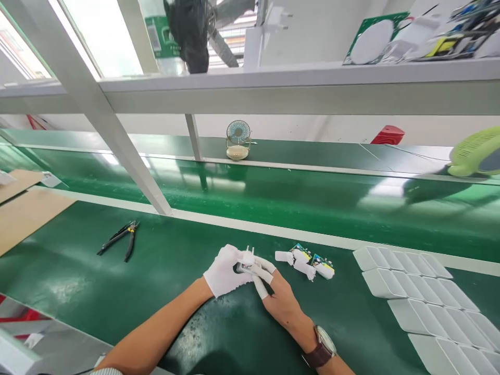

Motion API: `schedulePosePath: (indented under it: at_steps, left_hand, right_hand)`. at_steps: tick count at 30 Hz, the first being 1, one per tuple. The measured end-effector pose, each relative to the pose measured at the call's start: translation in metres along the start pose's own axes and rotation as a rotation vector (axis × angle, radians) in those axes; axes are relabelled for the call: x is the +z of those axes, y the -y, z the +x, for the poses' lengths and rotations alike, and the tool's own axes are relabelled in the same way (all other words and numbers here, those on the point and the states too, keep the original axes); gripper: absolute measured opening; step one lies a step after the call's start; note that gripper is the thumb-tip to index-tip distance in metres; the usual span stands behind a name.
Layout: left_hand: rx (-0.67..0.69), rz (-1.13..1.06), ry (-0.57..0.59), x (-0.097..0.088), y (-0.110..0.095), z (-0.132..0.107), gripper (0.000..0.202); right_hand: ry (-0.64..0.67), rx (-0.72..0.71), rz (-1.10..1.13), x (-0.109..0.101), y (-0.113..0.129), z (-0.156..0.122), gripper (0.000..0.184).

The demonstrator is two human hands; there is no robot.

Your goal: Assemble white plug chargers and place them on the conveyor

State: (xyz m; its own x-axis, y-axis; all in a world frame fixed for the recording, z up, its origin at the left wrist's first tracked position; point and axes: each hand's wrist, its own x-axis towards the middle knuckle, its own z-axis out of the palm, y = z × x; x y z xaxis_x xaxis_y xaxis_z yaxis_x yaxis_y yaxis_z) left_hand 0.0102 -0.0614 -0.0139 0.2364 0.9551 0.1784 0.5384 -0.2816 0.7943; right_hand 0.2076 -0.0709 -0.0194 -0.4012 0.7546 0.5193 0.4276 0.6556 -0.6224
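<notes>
My left hand [225,272], in a white glove, grips a small white plug-like part [248,257] from the left, with two prongs pointing up and away from me. From the other side, my right hand [282,299] holds the same part in its closed fingers, which wear white finger covers. A small grey patch shows on the part's near side; the fingers hide the rest of it. Right of my hands lie several white casing pieces [304,267] with small circuit boards [318,260], apart from my fingers.
Black-handled pliers [124,235] lie on the green table [172,250] to the left. Rows of white compartment trays [425,297] stand at the right. A slanted metal post [133,151] and an overhead shelf [273,96] cross the view. Beyond stands a small fan [238,139].
</notes>
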Motion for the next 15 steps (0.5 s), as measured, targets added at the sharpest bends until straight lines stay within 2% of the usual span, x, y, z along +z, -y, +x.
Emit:
schedulePosePath:
  at_steps: [2, 5, 7, 10, 15]
  left_hand:
    - [-0.006, 0.002, 0.03, -0.001, 0.001, 0.0, 0.021]
    - [-0.098, -0.08, -0.016, -0.005, 0.008, 0.006, 0.026]
    - [-0.169, -0.158, -0.078, -0.015, 0.015, 0.018, 0.032]
    - [-0.294, -0.147, -0.243, -0.043, 0.025, 0.05, 0.033]
    - [-0.397, -0.066, -0.462, -0.094, 0.04, 0.103, 0.03]
  right_hand:
    - [0.024, -0.056, -0.085, 0.0, 0.002, -0.001, 0.044]
    - [-0.029, -0.079, -0.185, -0.001, 0.004, -0.003, 0.048]
    - [-0.055, -0.114, -0.219, -0.001, 0.004, -0.005, 0.048]
    - [-0.045, -0.195, -0.244, -0.001, 0.006, -0.007, 0.047]
    - [0.035, -0.263, -0.276, 0.001, 0.009, -0.012, 0.041]
